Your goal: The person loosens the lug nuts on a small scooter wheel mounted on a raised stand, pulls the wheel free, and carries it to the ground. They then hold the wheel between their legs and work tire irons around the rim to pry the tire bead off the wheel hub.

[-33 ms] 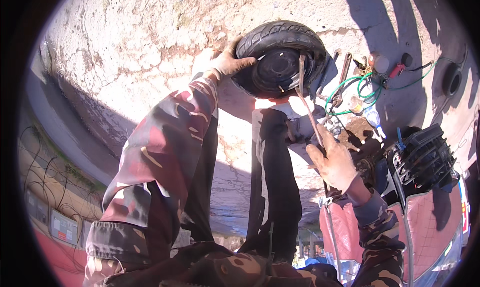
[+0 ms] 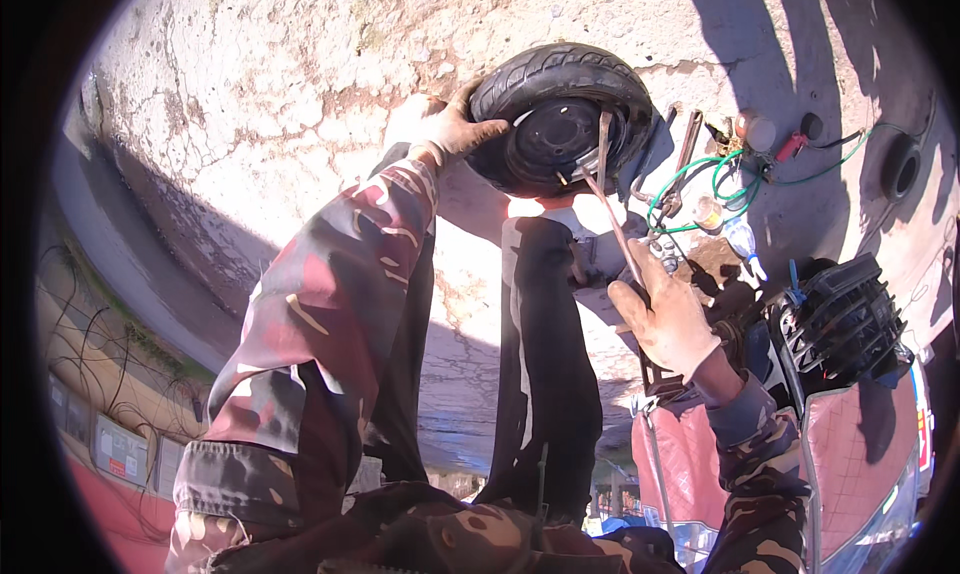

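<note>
A small black tyre on a dark wheel rim [image 2: 556, 137] stands tilted on the ground ahead of my legs. My left hand [image 2: 455, 134], in a pale glove, grips the tyre's left side with its thumb toward the rim. My right hand [image 2: 668, 319], gloved too, is closed around a long metal tyre lever [image 2: 615, 219]. That lever slants up and left, its far end at the wheel's lower right edge. Another flat metal bar [image 2: 603, 139] lies across the right side of the rim; where its lower end goes is hard to make out.
A green hose [image 2: 720, 189], a wrench-like tool [image 2: 688, 144] and small jars [image 2: 708, 212] lie right of the wheel. Farther right are a small tyre [image 2: 902, 167] and a black slatted part [image 2: 845, 319]. A red quilted cover [image 2: 862, 454] is near my right arm. The concrete ground [image 2: 270, 84] is cracked.
The tip of the lever in my right hand has shifted slightly left and up at the rim. My left hand stays on the tyre.
</note>
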Motion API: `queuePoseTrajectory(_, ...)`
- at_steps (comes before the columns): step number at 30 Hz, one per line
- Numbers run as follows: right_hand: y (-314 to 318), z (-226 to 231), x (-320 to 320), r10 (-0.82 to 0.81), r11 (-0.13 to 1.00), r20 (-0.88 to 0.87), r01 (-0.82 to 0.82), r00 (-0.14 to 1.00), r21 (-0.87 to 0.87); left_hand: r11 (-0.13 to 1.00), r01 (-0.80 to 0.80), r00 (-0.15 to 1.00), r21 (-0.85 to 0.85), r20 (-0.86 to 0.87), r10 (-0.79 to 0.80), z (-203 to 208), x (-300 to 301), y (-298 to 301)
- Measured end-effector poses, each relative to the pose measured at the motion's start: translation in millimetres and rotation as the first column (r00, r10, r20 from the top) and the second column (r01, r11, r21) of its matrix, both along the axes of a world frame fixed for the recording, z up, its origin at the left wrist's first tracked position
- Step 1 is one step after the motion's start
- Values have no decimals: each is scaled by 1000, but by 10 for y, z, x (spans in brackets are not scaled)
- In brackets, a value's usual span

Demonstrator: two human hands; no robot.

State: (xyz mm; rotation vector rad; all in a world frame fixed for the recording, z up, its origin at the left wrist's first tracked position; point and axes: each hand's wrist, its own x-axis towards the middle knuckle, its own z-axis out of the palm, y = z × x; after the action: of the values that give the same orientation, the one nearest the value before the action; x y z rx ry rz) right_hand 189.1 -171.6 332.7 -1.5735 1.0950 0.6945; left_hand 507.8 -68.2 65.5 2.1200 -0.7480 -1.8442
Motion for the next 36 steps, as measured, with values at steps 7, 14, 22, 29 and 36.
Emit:
queuePoseTrajectory(7,-653,-413,942,481,877,-42,-480,876,29,894,-443,896,-65,-39,442,-129,-382,378)
queuePoseTrajectory(14,-1049,-602,1871,676,737,-65,-672,734,72,939,-340,938,48,92,334,-124,-399,388)
queuePoseTrajectory(22,-1234,-1231,3185,984,158,97,-986,151,-58,925,-377,924,52,97,371,61,-416,286)
queuePoseTrajectory(29,-626,-627,2545,810,565,-315,-802,494,195,924,-374,927,78,53,371,120,-340,218)
queuePoseTrajectory(36,316,-1041,889,582,770,-373,-638,722,-33,945,-325,944,-29,-61,323,14,-326,277)
